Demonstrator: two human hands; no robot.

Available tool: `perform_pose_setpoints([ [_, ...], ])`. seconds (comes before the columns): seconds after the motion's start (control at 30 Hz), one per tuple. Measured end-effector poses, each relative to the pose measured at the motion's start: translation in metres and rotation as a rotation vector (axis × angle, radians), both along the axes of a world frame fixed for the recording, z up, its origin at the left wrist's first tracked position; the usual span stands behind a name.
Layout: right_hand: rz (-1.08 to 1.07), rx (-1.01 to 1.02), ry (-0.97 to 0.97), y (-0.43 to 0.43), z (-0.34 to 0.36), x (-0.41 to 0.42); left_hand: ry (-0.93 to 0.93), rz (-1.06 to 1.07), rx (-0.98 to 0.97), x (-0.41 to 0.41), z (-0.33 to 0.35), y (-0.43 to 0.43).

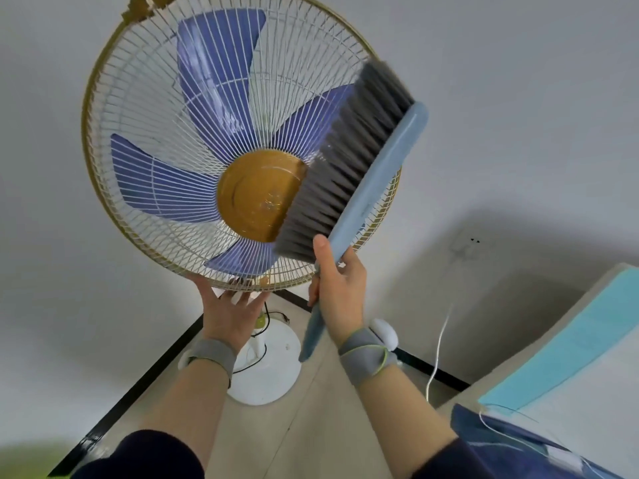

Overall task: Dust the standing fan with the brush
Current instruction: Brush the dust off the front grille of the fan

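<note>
While the left grip (228, 312), fingers spread flat, propped the lower rim of the fan (193, 160), seemingly to steady it, the right grip (340, 288) was wrapped round the brush (377, 174) handle, so the bristles (345, 160) lay above it against the wire guard (138, 84) beside the gold hub (256, 195).

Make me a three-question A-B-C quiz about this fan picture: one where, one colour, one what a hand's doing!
1. Where is the left hand? A on the floor; B at the bottom rim of the fan grille; C on the wall.
2. What colour are the brush bristles? A grey; B red; C yellow.
3. What is the right hand doing? A hanging empty; B gripping the brush handle; C pointing.
Answers: 1 B, its fingertips touch the rim; 2 A, they are plainly grey; 3 B, it wraps the handle.
</note>
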State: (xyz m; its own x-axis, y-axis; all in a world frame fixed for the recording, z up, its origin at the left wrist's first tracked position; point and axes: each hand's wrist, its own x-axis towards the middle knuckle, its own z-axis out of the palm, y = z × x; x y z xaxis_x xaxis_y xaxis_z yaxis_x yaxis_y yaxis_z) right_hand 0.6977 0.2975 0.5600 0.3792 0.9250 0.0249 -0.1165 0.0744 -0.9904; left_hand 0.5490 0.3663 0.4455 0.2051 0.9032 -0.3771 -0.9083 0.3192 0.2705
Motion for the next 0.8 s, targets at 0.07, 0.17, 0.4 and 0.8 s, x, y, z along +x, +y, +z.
perform_pose_setpoints([
  [0.07,-0.017,-0.023,-0.018,0.007,-0.003,-0.002,0.052,0.024,0.001,-0.002,0.002,-0.001],
  [0.17,-0.002,-0.042,-0.028,0.012,-0.010,0.001,0.112,0.063,-0.012,-0.004,0.007,-0.002],
  [0.4,-0.016,-0.125,0.103,0.009,-0.028,0.013,0.194,0.110,-0.003,-0.003,0.010,-0.001],
  [0.8,-0.244,-0.013,0.133,-0.005,-0.013,0.031,0.193,0.085,-0.029,0.011,0.014,0.001],
])
